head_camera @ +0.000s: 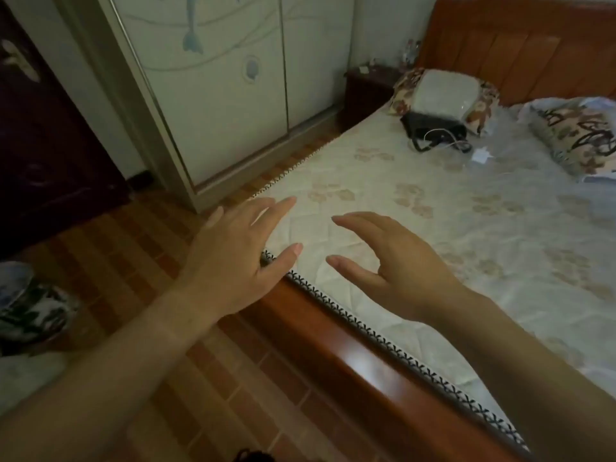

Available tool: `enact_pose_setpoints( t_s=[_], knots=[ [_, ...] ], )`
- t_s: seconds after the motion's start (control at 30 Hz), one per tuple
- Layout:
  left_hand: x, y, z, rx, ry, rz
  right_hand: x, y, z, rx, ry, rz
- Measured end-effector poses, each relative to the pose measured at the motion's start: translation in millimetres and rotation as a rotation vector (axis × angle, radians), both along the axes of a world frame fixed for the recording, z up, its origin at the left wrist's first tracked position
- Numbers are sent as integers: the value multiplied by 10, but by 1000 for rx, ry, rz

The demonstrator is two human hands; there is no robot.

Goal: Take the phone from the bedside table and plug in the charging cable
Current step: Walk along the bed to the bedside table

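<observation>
The dark wooden bedside table (365, 91) stands far off at the head of the bed, next to the wardrobe. Small things lie on its top, too small to tell a phone among them. A white charging cable (441, 138) curls over a black bag (430, 125) on the mattress, with a white plug (480, 156) lying beside it. My left hand (233, 258) and my right hand (396, 265) hover over the near corner of the mattress, both with fingers spread and holding nothing.
The bed (366, 348) has a glossy wooden frame and a quilted floral mattress. Two patterned pillows (443, 91) lie by the headboard (520, 51). A white sliding wardrobe (226, 95) lines the narrow tiled aisle (293, 155) that leads to the bedside table. A dark door (43, 138) is at left.
</observation>
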State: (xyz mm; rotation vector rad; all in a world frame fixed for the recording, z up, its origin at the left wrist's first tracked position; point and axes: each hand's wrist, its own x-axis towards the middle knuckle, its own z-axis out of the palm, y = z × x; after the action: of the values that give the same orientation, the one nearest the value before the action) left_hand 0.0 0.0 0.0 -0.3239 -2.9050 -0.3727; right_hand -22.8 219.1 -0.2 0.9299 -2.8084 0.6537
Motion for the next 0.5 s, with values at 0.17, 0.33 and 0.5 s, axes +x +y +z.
enact_pose_setpoints(
  t_s=[0.17,0.33,0.5],
  knots=[
    [69,-282,-231,47,-27,87,-100,-315,-182,-33,-82,56],
    [132,-775,-472,107,-144,205,-237,-785,-391,-69,-173,145],
    [155,-1429,-604,178,-169,330,-491,-1509,-513,-73,-224,224]
  ],
)
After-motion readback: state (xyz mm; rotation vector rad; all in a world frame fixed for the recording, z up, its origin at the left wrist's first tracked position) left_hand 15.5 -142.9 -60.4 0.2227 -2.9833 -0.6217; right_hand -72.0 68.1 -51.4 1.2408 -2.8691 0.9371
